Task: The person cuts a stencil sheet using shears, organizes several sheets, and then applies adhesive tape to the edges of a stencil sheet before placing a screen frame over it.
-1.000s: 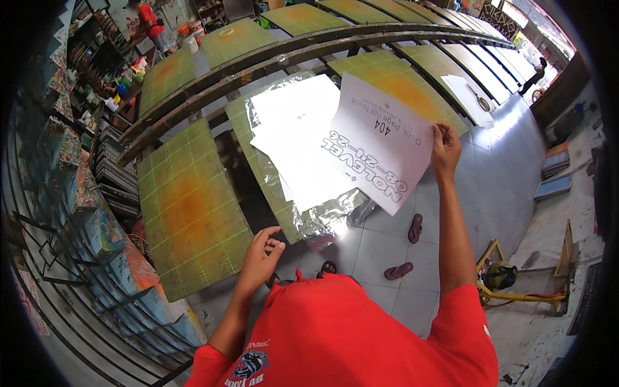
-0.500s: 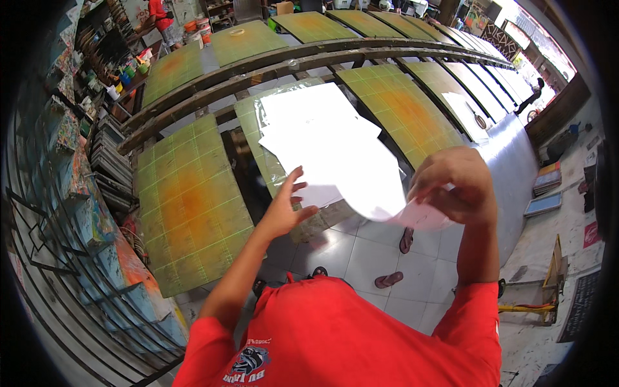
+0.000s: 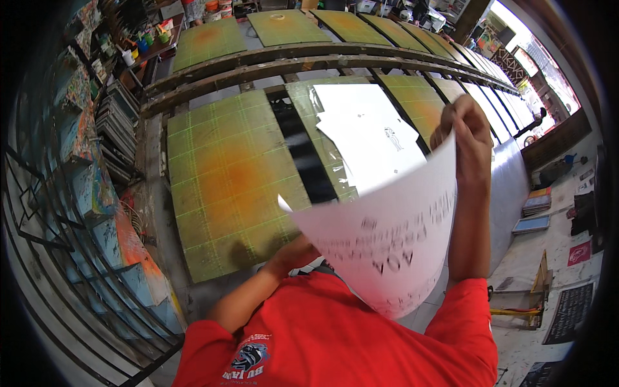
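A large, curling white sheet of paper [image 3: 380, 238] with dark print hangs in front of my chest. My right hand [image 3: 467, 132] is closed on its upper right corner, holding it up. My left hand [image 3: 295, 255] is near the sheet's lower left side, its fingers hidden behind the paper. Beyond the held sheet, several loosely stacked white sheets [image 3: 358, 122] lie askew on a green board, one bearing a small dark drawing. Clear plastic film [image 3: 327, 138] shows along the left edge of the stack.
A green board with an orange patch [image 3: 232, 168] lies to the left. More boards [image 3: 412, 97] stretch away to the right, with wooden rails [image 3: 258, 69] behind. Dark metal bars [image 3: 58, 271] and stacked frames [image 3: 116, 122] stand on the left. A distant person [image 3: 532, 121] is at far right.
My right hand has risen, lifting the sheet off the stack and toward my chest, its printed face now showing. My left hand has come down and back behind the sheet.
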A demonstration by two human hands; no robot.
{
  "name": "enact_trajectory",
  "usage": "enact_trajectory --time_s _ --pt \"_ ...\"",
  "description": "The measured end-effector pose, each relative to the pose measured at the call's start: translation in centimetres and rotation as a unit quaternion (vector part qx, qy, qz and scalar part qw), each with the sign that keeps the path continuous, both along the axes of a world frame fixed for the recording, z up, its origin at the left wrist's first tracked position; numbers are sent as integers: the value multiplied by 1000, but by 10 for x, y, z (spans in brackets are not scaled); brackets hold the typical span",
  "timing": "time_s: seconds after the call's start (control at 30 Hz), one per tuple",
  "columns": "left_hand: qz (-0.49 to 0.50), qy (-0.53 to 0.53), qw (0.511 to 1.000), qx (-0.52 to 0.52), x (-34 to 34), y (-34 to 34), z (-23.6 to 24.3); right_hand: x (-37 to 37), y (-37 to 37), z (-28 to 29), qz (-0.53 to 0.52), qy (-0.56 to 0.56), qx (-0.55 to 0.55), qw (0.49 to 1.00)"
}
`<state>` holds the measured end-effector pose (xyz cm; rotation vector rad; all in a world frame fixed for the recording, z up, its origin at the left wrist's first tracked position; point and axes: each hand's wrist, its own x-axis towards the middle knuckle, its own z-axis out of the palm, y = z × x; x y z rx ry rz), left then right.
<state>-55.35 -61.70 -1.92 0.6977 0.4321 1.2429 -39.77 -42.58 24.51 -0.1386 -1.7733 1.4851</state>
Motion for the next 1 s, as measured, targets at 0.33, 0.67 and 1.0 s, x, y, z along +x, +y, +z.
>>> enact_trajectory --time_s 0.33,0.67,1.0 --pt "374 48 913 -156 -140 -80 4 -110 66 -155 -213 -203 -46 955" --pt "443 220 825 -275 -226 -124 -59 -135 -28 -308 20 -378 -237 895" --pt "334 323 820 -333 -213 -163 -45 -142 -48 -328 -86 -386 -117 911"
